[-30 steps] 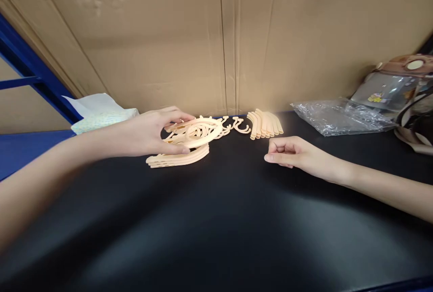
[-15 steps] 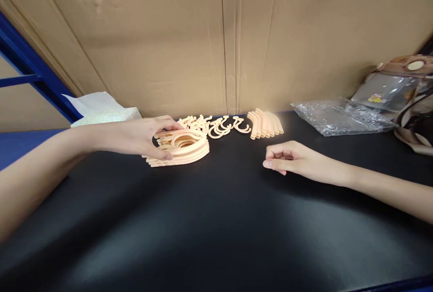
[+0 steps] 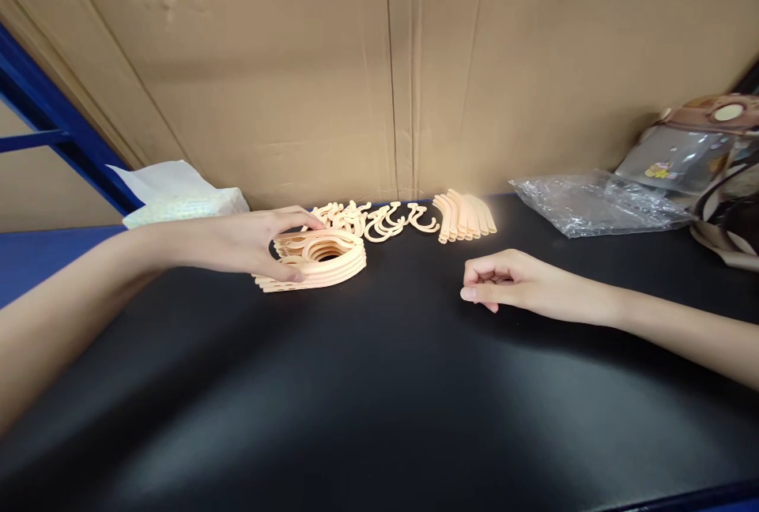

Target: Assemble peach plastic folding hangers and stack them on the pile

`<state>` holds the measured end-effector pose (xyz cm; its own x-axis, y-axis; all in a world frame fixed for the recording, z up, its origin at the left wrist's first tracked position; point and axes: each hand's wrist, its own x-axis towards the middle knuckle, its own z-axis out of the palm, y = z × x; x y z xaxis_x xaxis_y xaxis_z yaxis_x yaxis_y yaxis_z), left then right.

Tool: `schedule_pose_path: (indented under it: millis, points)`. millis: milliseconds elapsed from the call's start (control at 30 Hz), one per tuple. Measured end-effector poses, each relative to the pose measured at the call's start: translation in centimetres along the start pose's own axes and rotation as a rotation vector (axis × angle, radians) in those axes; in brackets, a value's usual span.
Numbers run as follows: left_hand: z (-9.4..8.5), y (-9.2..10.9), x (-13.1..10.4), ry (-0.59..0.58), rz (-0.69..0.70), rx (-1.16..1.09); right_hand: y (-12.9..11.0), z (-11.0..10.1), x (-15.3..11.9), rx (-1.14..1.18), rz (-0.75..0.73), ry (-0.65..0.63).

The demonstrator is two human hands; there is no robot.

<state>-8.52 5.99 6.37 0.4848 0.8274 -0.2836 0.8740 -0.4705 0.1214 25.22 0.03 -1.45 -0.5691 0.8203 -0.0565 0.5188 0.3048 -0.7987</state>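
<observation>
My left hand (image 3: 252,243) spans a stack of curved peach plastic hanger pieces (image 3: 341,269) lying on the black table. The thumb presses the near side and the fingers reach across to the far side, partly hiding the stack's left end. Behind it lie several loose peach hooks (image 3: 385,226), and to their right a row of short curved peach tubes (image 3: 462,216). My right hand (image 3: 504,281) hovers or rests low over the table at the right, fingers curled in and thumb against them. Nothing shows in it.
A tissue pack (image 3: 190,208) is at the back left. At the back right lie a crumpled clear plastic bag (image 3: 598,204) and a see-through bag with brown trim (image 3: 676,156). A cardboard wall (image 3: 266,77) closes off the rear; a blue metal frame (image 3: 59,121) stands left.
Under my left hand the top hanger pieces have shifted, and the stack's curved opening shows more plainly. My right hand has hardly moved.
</observation>
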Motion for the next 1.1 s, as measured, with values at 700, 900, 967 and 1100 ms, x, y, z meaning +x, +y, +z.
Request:
schedule_pose_path:
  millis: [700,900,967,1100]
  points:
    - [-0.2,-0.5,-0.6,-0.029,-0.077,-0.022,-0.1,0.1,0.1,0.000,0.001,-0.011]
    - [-0.6,0.1,-1.0,-0.050,-0.125,0.007,-0.1,0.1,0.1,-0.011,0.008,-0.013]
    - [-0.6,0.1,-1.0,-0.058,-0.126,0.014,0.0,0.1,0.1,-0.017,0.008,-0.012]
    - [-0.6,0.4,-1.0,-0.073,-0.137,0.014,0.0,0.0,0.0,-0.020,0.007,-0.016]
